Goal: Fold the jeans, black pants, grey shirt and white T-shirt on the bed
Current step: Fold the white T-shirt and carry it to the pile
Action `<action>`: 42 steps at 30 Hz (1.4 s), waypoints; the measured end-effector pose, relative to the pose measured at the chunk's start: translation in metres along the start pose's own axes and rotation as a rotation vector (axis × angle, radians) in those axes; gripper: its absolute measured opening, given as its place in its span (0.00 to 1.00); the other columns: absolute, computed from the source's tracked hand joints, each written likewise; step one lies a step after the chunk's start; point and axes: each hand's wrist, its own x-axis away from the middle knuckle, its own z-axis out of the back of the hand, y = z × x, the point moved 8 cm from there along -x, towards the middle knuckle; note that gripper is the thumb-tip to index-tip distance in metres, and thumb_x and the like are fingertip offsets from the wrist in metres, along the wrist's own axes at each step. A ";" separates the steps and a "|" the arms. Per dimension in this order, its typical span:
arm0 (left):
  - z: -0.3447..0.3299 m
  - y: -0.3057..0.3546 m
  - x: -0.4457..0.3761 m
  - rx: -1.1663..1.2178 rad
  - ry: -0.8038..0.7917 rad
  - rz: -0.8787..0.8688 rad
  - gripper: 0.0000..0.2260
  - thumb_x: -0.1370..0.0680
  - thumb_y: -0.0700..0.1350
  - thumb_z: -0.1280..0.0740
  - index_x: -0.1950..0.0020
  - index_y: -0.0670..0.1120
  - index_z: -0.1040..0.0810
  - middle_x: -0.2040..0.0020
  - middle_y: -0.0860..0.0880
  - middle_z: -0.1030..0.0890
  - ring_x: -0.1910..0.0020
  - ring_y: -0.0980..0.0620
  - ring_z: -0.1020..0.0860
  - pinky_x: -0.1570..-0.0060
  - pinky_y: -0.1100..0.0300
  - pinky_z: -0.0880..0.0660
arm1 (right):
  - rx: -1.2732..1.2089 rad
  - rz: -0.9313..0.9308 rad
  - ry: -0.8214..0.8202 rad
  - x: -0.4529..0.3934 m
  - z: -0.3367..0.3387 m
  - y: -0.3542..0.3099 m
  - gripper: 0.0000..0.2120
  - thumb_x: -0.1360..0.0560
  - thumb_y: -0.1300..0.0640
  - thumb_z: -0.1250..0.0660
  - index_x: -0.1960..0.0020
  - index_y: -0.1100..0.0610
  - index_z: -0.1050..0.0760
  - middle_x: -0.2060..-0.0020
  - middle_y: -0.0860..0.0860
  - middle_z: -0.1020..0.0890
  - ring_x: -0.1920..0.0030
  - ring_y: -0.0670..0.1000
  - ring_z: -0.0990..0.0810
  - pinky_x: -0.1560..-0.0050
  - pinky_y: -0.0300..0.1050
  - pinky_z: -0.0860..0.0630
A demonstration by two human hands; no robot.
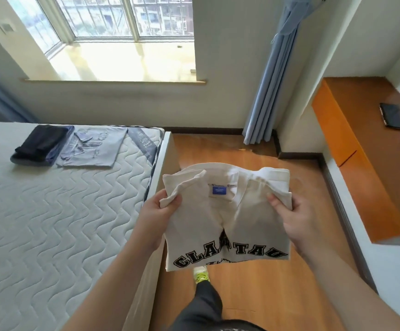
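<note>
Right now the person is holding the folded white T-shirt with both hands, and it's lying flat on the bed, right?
Not quite. Both hands, left and right, do hold the folded white T-shirt, but it is up in the air over the wooden floor, beside the bed. The head view shows this.

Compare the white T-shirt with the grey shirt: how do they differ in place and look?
The white T-shirt is held over the floor by both hands; the grey shirt lies flat on the bed. The white T-shirt carries bold black lettering; the grey shirt's print is faint. Both are folded.
</note>
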 end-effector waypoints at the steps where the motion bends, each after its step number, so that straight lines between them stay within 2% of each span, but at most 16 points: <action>1: 0.002 0.003 -0.017 0.011 0.002 0.008 0.09 0.29 0.51 0.27 0.50 0.52 0.16 0.55 0.46 0.14 0.59 0.50 0.15 0.64 0.60 0.21 | 0.005 0.001 -0.001 -0.017 -0.006 -0.003 0.16 0.33 0.36 0.30 0.49 0.42 0.19 0.55 0.44 0.14 0.56 0.46 0.15 0.63 0.37 0.21; 4: 0.007 0.015 -0.064 0.035 -0.010 0.015 0.09 0.28 0.50 0.27 0.49 0.52 0.16 0.54 0.45 0.14 0.57 0.48 0.15 0.62 0.59 0.21 | 0.024 0.005 -0.004 -0.067 -0.028 -0.017 0.11 0.32 0.39 0.30 0.51 0.40 0.18 0.57 0.42 0.14 0.58 0.43 0.16 0.62 0.37 0.23; 6: 0.009 0.028 -0.093 0.060 -0.025 0.014 0.10 0.28 0.50 0.27 0.48 0.51 0.16 0.53 0.44 0.14 0.56 0.46 0.15 0.61 0.57 0.20 | 0.033 0.027 0.024 -0.096 -0.043 -0.030 0.05 0.28 0.44 0.30 0.52 0.38 0.18 0.58 0.37 0.16 0.59 0.40 0.17 0.63 0.34 0.24; 8: 0.012 0.045 -0.125 0.066 -0.025 0.016 0.10 0.28 0.49 0.27 0.48 0.50 0.16 0.53 0.43 0.14 0.56 0.45 0.15 0.61 0.57 0.20 | 0.036 0.050 0.030 -0.127 -0.061 -0.040 0.05 0.25 0.49 0.30 0.53 0.38 0.18 0.59 0.35 0.17 0.59 0.38 0.17 0.64 0.32 0.24; 10: 0.015 0.058 -0.152 0.063 -0.021 0.021 0.10 0.28 0.48 0.28 0.47 0.49 0.16 0.53 0.42 0.14 0.56 0.45 0.15 0.61 0.57 0.20 | 0.035 0.027 0.032 -0.153 -0.078 -0.046 0.05 0.25 0.48 0.29 0.52 0.39 0.19 0.58 0.39 0.15 0.59 0.41 0.16 0.64 0.35 0.23; 13: 0.022 0.075 -0.188 0.078 -0.009 0.004 0.11 0.27 0.48 0.28 0.46 0.48 0.17 0.52 0.41 0.15 0.55 0.43 0.16 0.60 0.53 0.19 | 0.030 0.021 0.037 -0.191 -0.098 -0.054 0.04 0.26 0.47 0.29 0.55 0.38 0.19 0.61 0.41 0.15 0.63 0.40 0.17 0.70 0.31 0.25; 18: 0.039 0.095 -0.244 0.075 0.051 -0.025 0.07 0.23 0.43 0.30 0.45 0.50 0.17 0.51 0.42 0.15 0.52 0.41 0.16 0.55 0.50 0.19 | 0.016 -0.008 -0.041 -0.259 -0.125 -0.060 0.03 0.26 0.47 0.29 0.54 0.39 0.19 0.58 0.43 0.14 0.61 0.43 0.16 0.62 0.40 0.23; 24: 0.046 0.111 -0.326 0.047 0.176 -0.022 0.11 0.29 0.50 0.28 0.48 0.50 0.16 0.51 0.39 0.15 0.50 0.38 0.17 0.48 0.42 0.20 | 0.002 -0.015 -0.167 -0.363 -0.160 -0.069 0.05 0.27 0.48 0.29 0.51 0.41 0.18 0.56 0.44 0.14 0.58 0.46 0.15 0.63 0.40 0.21; 28: 0.039 0.121 -0.381 0.064 0.229 -0.004 0.07 0.25 0.47 0.27 0.48 0.49 0.17 0.51 0.41 0.15 0.52 0.40 0.17 0.54 0.50 0.19 | 0.016 -0.003 -0.304 -0.428 -0.192 -0.082 0.09 0.30 0.44 0.30 0.50 0.39 0.19 0.55 0.43 0.14 0.56 0.44 0.16 0.59 0.40 0.21; 31: 0.033 0.136 -0.415 0.085 0.291 0.006 0.10 0.28 0.49 0.26 0.47 0.50 0.16 0.51 0.42 0.15 0.52 0.42 0.16 0.51 0.47 0.19 | 0.047 0.004 -0.397 -0.474 -0.208 -0.093 0.12 0.31 0.41 0.31 0.47 0.37 0.20 0.53 0.43 0.14 0.53 0.46 0.16 0.53 0.46 0.21; 33: 0.031 0.146 -0.436 0.105 0.333 0.003 0.10 0.28 0.49 0.26 0.47 0.52 0.16 0.51 0.43 0.14 0.52 0.44 0.16 0.53 0.49 0.18 | 0.053 0.013 -0.451 -0.507 -0.218 -0.102 0.11 0.29 0.42 0.31 0.47 0.38 0.20 0.53 0.44 0.14 0.52 0.48 0.16 0.51 0.48 0.21; 36: 0.032 0.157 -0.459 0.170 0.390 -0.010 0.10 0.27 0.47 0.26 0.46 0.52 0.16 0.51 0.44 0.14 0.52 0.45 0.16 0.58 0.57 0.20 | 0.003 -0.007 -0.519 -0.550 -0.239 -0.114 0.08 0.26 0.50 0.30 0.47 0.44 0.18 0.54 0.46 0.14 0.53 0.48 0.15 0.57 0.40 0.20; 38: 0.038 0.161 -0.468 0.217 0.438 -0.012 0.11 0.28 0.47 0.26 0.46 0.52 0.16 0.51 0.43 0.14 0.53 0.46 0.16 0.59 0.59 0.21 | -0.022 -0.011 -0.547 -0.571 -0.255 -0.122 0.08 0.26 0.51 0.30 0.47 0.46 0.18 0.54 0.47 0.14 0.55 0.45 0.15 0.61 0.34 0.22; 42: 0.068 0.159 -0.480 0.308 0.561 -0.001 0.08 0.25 0.42 0.28 0.46 0.48 0.16 0.52 0.43 0.14 0.56 0.49 0.15 0.63 0.62 0.21 | -0.020 -0.027 -0.621 -0.605 -0.296 -0.127 0.08 0.26 0.50 0.29 0.48 0.44 0.17 0.54 0.46 0.14 0.57 0.43 0.15 0.62 0.33 0.23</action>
